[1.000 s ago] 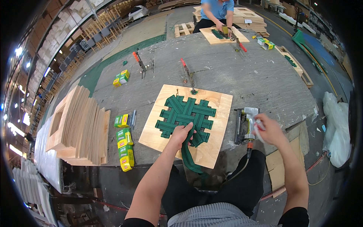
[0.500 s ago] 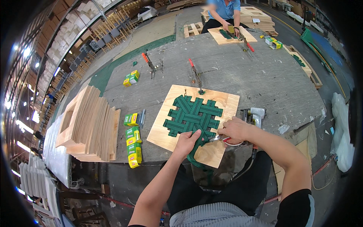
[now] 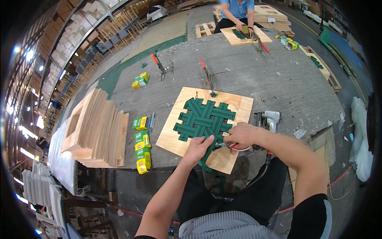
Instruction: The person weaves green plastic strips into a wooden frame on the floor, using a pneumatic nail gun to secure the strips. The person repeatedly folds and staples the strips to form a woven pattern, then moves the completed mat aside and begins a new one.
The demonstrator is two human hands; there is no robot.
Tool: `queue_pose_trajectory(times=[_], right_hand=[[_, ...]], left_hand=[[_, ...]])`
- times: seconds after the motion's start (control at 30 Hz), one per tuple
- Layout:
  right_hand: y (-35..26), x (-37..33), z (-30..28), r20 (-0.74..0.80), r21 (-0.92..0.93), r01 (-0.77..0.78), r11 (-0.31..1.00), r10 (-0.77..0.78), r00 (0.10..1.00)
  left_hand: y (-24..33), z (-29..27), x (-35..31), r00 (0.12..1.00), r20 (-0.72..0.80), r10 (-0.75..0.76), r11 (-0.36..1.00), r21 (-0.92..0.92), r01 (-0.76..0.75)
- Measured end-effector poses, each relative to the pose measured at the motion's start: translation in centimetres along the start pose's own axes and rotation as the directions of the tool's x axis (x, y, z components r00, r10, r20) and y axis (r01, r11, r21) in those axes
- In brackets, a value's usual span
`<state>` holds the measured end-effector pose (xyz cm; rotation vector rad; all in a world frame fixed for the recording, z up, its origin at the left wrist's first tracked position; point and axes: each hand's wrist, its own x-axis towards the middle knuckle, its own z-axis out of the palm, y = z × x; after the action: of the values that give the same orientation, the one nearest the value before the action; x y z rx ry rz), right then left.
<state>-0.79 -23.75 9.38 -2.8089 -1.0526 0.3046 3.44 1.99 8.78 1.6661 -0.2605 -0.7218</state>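
Woven green webbing straps (image 3: 205,117) cross the opening of a square wooden panel (image 3: 175,137) at the table's near edge. My left hand (image 3: 197,150) is closed on the loose end of a green strap (image 3: 204,160), thumb on top, and the end hangs over the panel's near edge. In my right hand (image 3: 243,135) is a pair of scissors with red handles (image 3: 234,145). Their blades lie against the strap beside my left thumb; the fingers partly hide them, so how far the blades are apart cannot be made out.
A pneumatic staple gun (image 3: 272,118) lies right of the panel. Left are yellow-green staple boxes (image 3: 142,140) and a stack of wooden frames (image 3: 93,131). A red-handled toggle clamp (image 3: 208,77) stands behind the panel. Across the table (image 3: 179,67), a co-worker (image 3: 238,16) handles another panel.
My right hand has shifted slightly left with the scissors, bringing them closer to my left thumb. My left hand keeps its hold on the strap. The view has shifted a little.
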Motion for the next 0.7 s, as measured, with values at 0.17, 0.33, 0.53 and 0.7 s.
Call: queue_pose_trajectory(times=[0.17,0.33,0.53,0.7], right_hand=[[0.3,-1.3,1.2,0.003,0.109,-0.068,0.992,0.068,0.998],[-1.3,-4.5,1.6,-0.391,0.355,-0.335,0.873,0.464,0.795],[5.6,-18.5,5.6,-0.589,0.504,-0.781,0.369,0.808,0.003],[7.6,-22.5,6.7,-0.632,0.377,-0.872,0.312,0.775,0.004]], left_hand=[[1.6,-0.3,-0.5,0.999,-0.002,-0.034,0.998,-0.052,0.033],[1.3,-4.8,-2.4,0.95,-0.16,0.267,0.962,-0.02,-0.273],[0.9,-7.3,-2.6,0.947,-0.226,0.226,0.972,0.113,-0.205],[-0.9,-4.1,-0.5,0.912,-0.183,0.368,0.915,0.248,-0.319]])
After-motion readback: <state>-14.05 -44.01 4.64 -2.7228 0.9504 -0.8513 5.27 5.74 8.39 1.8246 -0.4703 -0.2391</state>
